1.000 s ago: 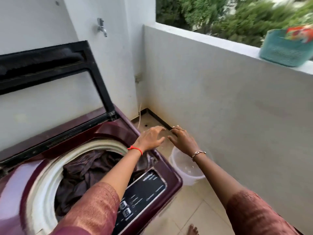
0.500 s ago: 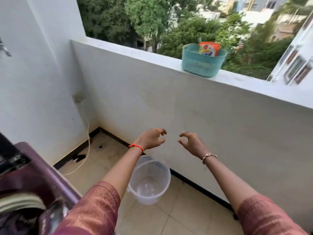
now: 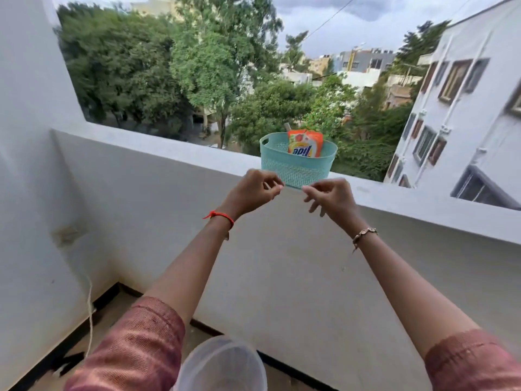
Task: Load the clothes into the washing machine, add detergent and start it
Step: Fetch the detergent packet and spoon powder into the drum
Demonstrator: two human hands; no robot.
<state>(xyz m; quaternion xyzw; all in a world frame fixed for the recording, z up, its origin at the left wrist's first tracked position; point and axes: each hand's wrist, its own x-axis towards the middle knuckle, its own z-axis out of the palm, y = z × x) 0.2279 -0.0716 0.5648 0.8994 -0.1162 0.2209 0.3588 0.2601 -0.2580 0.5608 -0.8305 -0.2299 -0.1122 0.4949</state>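
A teal plastic basket [image 3: 296, 167] stands on top of the white balcony wall [image 3: 169, 148]. An orange detergent pouch [image 3: 304, 143] sticks up out of it. My left hand [image 3: 251, 190] is raised just below and left of the basket, fingers curled and apart, holding nothing. My right hand [image 3: 329, 194] is level with it, just below the basket's right side, fingers spread and empty. Neither hand touches the basket. The washing machine and the clothes are out of view.
A clear plastic bucket [image 3: 222, 362] sits on the tiled floor below my arms. A white cord [image 3: 89, 314] hangs down the left wall. Beyond the balcony wall are trees and buildings.
The view has swung up and right, off the washing machine and onto the balcony wall. Both hands have risen from above the bucket to just below the basket.
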